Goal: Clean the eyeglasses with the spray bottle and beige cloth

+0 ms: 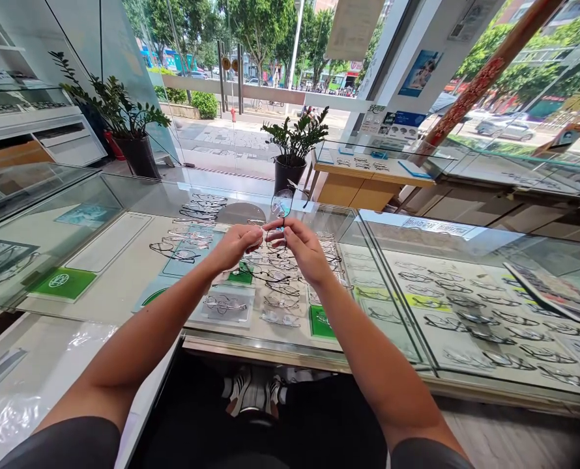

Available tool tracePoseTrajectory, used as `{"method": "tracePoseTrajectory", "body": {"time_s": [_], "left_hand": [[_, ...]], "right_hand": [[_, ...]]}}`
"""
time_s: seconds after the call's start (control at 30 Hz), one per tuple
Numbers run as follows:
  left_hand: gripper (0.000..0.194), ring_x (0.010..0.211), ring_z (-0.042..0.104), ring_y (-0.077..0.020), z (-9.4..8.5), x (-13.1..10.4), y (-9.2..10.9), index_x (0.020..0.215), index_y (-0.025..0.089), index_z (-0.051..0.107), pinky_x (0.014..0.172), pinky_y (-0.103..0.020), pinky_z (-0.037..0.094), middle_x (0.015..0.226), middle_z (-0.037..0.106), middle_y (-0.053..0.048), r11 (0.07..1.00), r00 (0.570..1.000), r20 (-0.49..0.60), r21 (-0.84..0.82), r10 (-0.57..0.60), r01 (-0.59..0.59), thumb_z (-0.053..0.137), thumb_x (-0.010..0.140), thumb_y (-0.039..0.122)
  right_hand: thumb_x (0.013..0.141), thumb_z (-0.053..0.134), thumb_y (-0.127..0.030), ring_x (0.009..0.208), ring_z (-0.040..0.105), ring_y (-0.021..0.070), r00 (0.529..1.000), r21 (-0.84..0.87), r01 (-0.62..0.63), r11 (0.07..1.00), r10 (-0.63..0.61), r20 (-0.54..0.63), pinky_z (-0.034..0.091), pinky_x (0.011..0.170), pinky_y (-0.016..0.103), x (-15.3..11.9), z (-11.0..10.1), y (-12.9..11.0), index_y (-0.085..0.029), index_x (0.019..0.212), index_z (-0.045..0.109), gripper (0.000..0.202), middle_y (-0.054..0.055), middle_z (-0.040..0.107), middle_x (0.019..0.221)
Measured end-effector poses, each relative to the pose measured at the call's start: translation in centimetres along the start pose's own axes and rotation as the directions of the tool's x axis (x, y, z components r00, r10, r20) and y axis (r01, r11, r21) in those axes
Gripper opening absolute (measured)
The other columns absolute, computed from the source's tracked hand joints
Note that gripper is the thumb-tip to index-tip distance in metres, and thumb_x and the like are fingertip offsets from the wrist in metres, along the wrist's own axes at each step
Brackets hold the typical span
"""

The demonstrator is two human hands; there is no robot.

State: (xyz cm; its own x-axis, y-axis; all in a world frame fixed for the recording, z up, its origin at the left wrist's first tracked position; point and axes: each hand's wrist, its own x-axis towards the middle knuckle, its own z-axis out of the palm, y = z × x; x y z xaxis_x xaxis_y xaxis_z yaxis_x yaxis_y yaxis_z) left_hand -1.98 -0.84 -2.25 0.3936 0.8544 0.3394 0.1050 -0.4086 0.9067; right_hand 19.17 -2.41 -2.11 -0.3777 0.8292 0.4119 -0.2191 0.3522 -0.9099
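At the near left of the big glass case [212,342], we see a white table [50,365] with shiny plastic [19,417] on it. A green card [62,284] lies inside the left part of the case, and a leafy plant [118,107] in a dark pot stands behind that side.

Our left hand [236,246] is above the middle of the case, curled up small with the thumb pressed in. We cannot tell if it pinches anything. Lots of glasses [280,284] lie in rows in the middle of the case, under our hands.

The thin glasses [281,204] are up above the case, tipped on their side. Our right hand [305,251] holds them between its thumb and fingers, just beside our left hand. Behind the case, to the right of a second plant [297,140], stands a wooden table [358,189]. More glasses [509,317] sit in the right part of the case.
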Motion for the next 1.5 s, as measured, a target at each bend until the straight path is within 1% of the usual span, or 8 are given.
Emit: {"method": "tracePoseTrajectory", "body": {"time_s": [0.6, 0.9, 0.97, 1.07, 1.17, 1.3, 1.37, 1.5], "left_hand": [[0.058, 0.069, 0.035, -0.017, -1.2, -0.4, -0.2, 0.069, 0.02, 0.048, 0.068, -0.033, 0.026, 0.07, 0.041, 0.0, 0.995, 0.994, 0.105, 0.096, -0.035, 0.025, 0.061, 0.098, 0.069], [0.058, 0.069, 0.037, -0.0167, -0.9, -0.4, 0.1, 0.068, 0.02, 0.051, 0.068, -0.033, 0.028, 0.069, 0.044, 0.0, 0.997, 0.989, 0.148, 0.072, -0.028, 0.017, 0.06, 0.099, 0.068], [0.06, 0.07, 0.041, -0.017, -1.1, -0.2, 0.2, 0.068, 0.02, 0.052, 0.068, -0.033, 0.032, 0.07, 0.047, -0.001, 0.998, 0.996, 0.084, 0.059, -0.011, 0.006, 0.06, 0.097, 0.071], [0.063, 0.071, 0.05, -0.0181, -3.2, 0.4, 0.1, 0.072, 0.02, 0.059, 0.07, -0.035, 0.039, 0.074, 0.055, -0.003, 0.998, 0.988, -0.147, 0.047, 0.054, -0.048, 0.058, 0.095, 0.079], [0.052, 0.074, 0.054, -0.017, -7.0, 1.1, -0.7, 0.079, 0.02, 0.063, 0.074, -0.035, 0.041, 0.078, 0.06, -0.004, 0.991, 0.878, -0.46, 0.099, 0.13, -0.095, 0.056, 0.102, 0.066], [0.02, 0.072, 0.047, -0.0116, -12.4, 1.6, -2.0, 0.089, 0.018, 0.058, 0.075, -0.031, 0.038, 0.079, 0.055, 0.002, 0.996, 0.577, -0.813, 0.086, 0.079, -0.015, 0.054, 0.108, 0.021], [0.021, 0.074, 0.044, -0.0106, -14.4, 1.6, -2.7, 0.09, 0.019, 0.051, 0.076, -0.029, 0.036, 0.079, 0.051, 0.005, 0.992, 0.411, -0.911, 0.083, 0.039, 0.09, 0.05, 0.107, 0.007], [0.036, 0.081, 0.038, -0.01, -17.4, 1.2, -4.7, 0.087, 0.022, 0.038, 0.082, -0.026, 0.033, 0.083, 0.043, 0.008, 0.953, 0.209, -0.978, 0.061, -0.002, 0.298, 0.055, 0.105, -0.003]], "right_hand": [[0.105, 0.066, -0.065, 0.108, 0.074, 0.023, 1.0, -0.033, -0.024, 0.999, 0.024, -0.013, 0.062, 0.098, 0.043, 0.1, 0.3, 0.0, -0.03, 0.116, 0.074, 0.037, 0.006, 0.079, 0.132], [0.109, 0.064, -0.056, 0.11, 0.075, 0.0222, 1.0, 0.004, -0.003, 1.0, 0.003, 0.009, 0.06, 0.096, 0.042, 0.0, 0.3, 0.0, -0.032, 0.119, 0.075, 0.028, 0.005, 0.08, 0.133], [0.108, 0.064, -0.059, 0.11, 0.076, 0.0228, 1.0, -0.006, -0.016, 1.0, 0.016, 0.006, 0.06, 0.098, 0.043, 0.0, 0.2, 0.1, -0.032, 0.12, 0.074, 0.031, 0.005, 0.079, 0.134], [0.107, 0.064, -0.062, 0.111, 0.076, 0.0239, 1.0, -0.001, -0.031, 1.0, 0.031, 0.002, 0.061, 0.1, 0.045, -0.1, 0.1, 0.0, -0.032, 0.12, 0.073, 0.034, 0.005, 0.079, 0.135], [0.107, 0.064, -0.06, 0.11, 0.076, 0.0241, 1.0, 0.042, -0.028, 0.999, 0.028, -0.006, 0.061, 0.1, 0.045, -0.1, 0.0, -0.2, -0.032, 0.121, 0.073, 0.032, 0.006, 0.079, 0.135], [0.107, 0.064, -0.061, 0.11, 0.075, 0.0248, 0.999, 0.038, -0.029, 0.999, 0.03, -0.024, 0.063, 0.099, 0.047, -0.2, 0.0, -0.5, -0.032, 0.122, 0.072, 0.033, 0.006, 0.079, 0.134], [0.107, 0.063, -0.062, 0.11, 0.075, 0.025, 0.999, 0.014, -0.03, 0.999, 0.03, -0.032, 0.063, 0.1, 0.048, -0.2, 0.0, -0.6, -0.033, 0.122, 0.072, 0.034, 0.006, 0.078, 0.134], [0.107, 0.063, -0.061, 0.109, 0.075, 0.0241, 0.999, 0.006, -0.027, 1.0, 0.027, -0.034, 0.064, 0.1, 0.047, -0.3, 0.1, -0.9, -0.032, 0.121, 0.072, 0.033, 0.006, 0.078, 0.13]]}}
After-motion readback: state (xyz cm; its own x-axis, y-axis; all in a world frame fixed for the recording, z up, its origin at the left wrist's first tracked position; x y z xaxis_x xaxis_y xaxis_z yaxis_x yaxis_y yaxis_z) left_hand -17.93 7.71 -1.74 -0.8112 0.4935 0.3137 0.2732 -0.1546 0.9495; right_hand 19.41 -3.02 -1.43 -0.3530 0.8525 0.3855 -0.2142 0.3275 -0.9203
